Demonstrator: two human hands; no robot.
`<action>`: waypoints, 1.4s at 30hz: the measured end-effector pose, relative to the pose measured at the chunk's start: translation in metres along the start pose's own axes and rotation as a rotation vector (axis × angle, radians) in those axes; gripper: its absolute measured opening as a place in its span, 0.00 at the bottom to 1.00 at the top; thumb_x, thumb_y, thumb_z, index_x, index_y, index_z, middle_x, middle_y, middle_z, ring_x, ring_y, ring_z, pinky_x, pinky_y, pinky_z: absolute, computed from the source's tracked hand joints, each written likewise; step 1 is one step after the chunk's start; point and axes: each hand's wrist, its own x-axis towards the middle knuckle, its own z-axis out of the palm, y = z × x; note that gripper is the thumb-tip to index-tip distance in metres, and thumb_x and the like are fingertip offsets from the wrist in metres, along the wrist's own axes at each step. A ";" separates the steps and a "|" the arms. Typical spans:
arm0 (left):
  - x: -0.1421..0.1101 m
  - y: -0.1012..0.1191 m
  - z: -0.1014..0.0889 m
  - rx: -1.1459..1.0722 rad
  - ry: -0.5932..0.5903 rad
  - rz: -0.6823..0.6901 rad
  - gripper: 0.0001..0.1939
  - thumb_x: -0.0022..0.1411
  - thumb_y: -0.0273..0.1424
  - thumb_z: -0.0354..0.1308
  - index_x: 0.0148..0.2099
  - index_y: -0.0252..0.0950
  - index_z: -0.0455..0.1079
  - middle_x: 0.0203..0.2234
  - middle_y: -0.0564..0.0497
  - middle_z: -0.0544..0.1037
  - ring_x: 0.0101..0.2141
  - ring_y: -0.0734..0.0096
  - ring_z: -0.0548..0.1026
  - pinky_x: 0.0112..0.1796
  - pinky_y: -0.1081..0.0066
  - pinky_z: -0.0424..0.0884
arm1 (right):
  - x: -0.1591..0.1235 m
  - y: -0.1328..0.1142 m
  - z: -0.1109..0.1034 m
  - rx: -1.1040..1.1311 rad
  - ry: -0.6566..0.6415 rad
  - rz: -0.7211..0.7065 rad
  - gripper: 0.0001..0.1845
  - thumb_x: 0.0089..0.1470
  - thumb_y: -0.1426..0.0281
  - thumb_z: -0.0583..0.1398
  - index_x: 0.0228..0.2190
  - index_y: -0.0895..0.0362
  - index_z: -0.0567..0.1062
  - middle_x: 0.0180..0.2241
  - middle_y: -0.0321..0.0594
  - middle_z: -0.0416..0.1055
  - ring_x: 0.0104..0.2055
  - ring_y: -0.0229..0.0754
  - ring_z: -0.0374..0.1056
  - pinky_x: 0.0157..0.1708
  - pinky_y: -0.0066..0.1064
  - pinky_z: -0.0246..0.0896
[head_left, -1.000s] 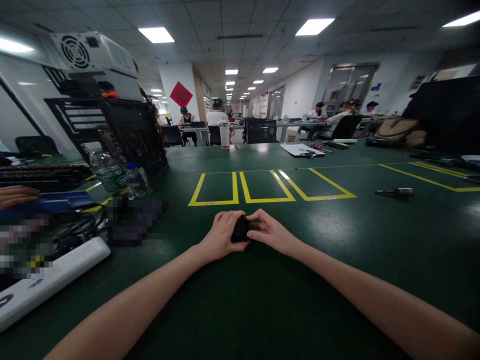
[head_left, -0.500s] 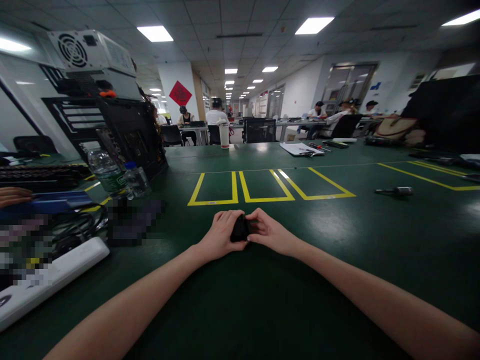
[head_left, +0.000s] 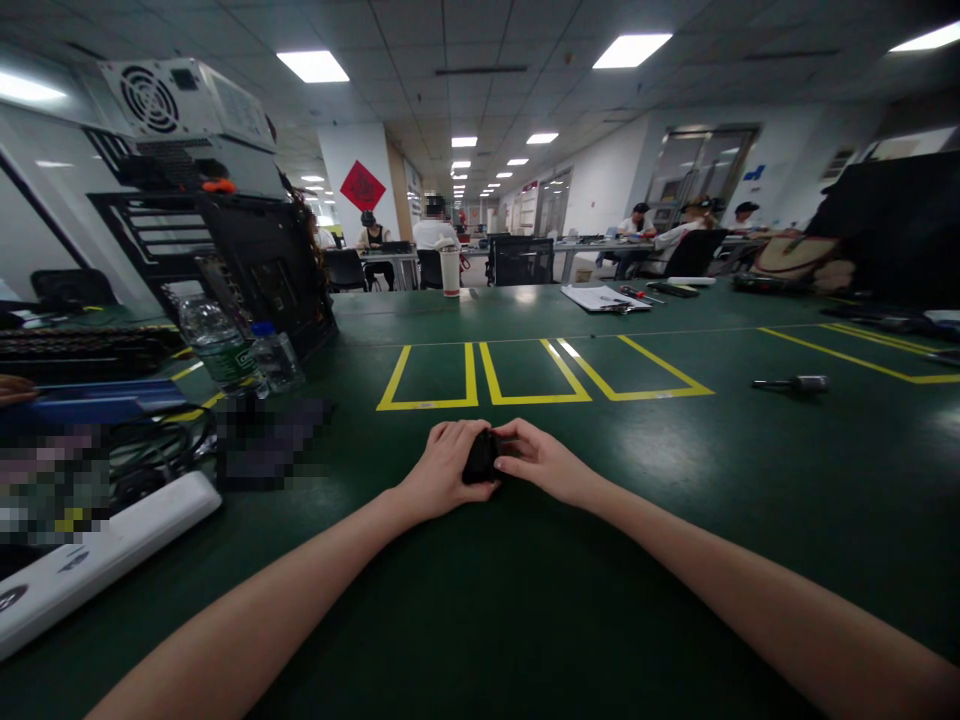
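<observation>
A small black object [head_left: 480, 460], too dark for me to name its kind, sits low over the green table [head_left: 480, 600] in front of me. My left hand [head_left: 446, 465] is wrapped round its left side, fingers over the top and thumb along the near edge. From the right, my right hand [head_left: 536, 462] has its curled fingertips and thumb at the object's right edge. Part of the object is hidden behind the fingers. Just beyond both hands, yellow tape [head_left: 536, 399] marks out several boxes on the tabletop.
At left stand a black computer case [head_left: 262, 260], a water bottle [head_left: 217, 340], a smaller blue-capped bottle [head_left: 276, 355] and a white power strip [head_left: 112, 560]. A screwdriver [head_left: 795, 384] lies right. Farther back are a paper cup [head_left: 449, 270] and a clipboard [head_left: 604, 298]. Another person's hand [head_left: 15, 389] shows far left.
My right thumb has shifted up along the black object's right edge. My left hand keeps its grip, and the other person's hand at far left has drawn back leftward.
</observation>
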 end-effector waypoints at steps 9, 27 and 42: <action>-0.001 -0.001 0.000 -0.005 0.006 0.002 0.30 0.49 0.36 0.58 0.52 0.38 0.51 0.44 0.48 0.65 0.46 0.60 0.63 0.49 0.59 0.52 | 0.002 -0.003 0.000 0.010 0.043 -0.030 0.09 0.49 0.71 0.58 0.35 0.56 0.65 0.37 0.37 0.64 0.43 0.40 0.64 0.46 0.39 0.59; 0.000 -0.001 0.002 -0.004 0.022 -0.002 0.31 0.48 0.36 0.59 0.52 0.39 0.50 0.43 0.48 0.65 0.46 0.60 0.63 0.49 0.59 0.52 | 0.004 0.000 0.001 0.021 0.053 -0.064 0.10 0.47 0.73 0.59 0.34 0.56 0.64 0.37 0.36 0.63 0.44 0.40 0.64 0.47 0.39 0.59; 0.000 0.001 -0.001 -0.003 0.000 -0.011 0.30 0.49 0.36 0.58 0.52 0.39 0.50 0.43 0.48 0.65 0.46 0.60 0.63 0.49 0.59 0.52 | 0.000 -0.002 -0.002 0.034 0.009 -0.022 0.13 0.47 0.72 0.59 0.36 0.56 0.63 0.39 0.36 0.62 0.45 0.39 0.63 0.46 0.38 0.60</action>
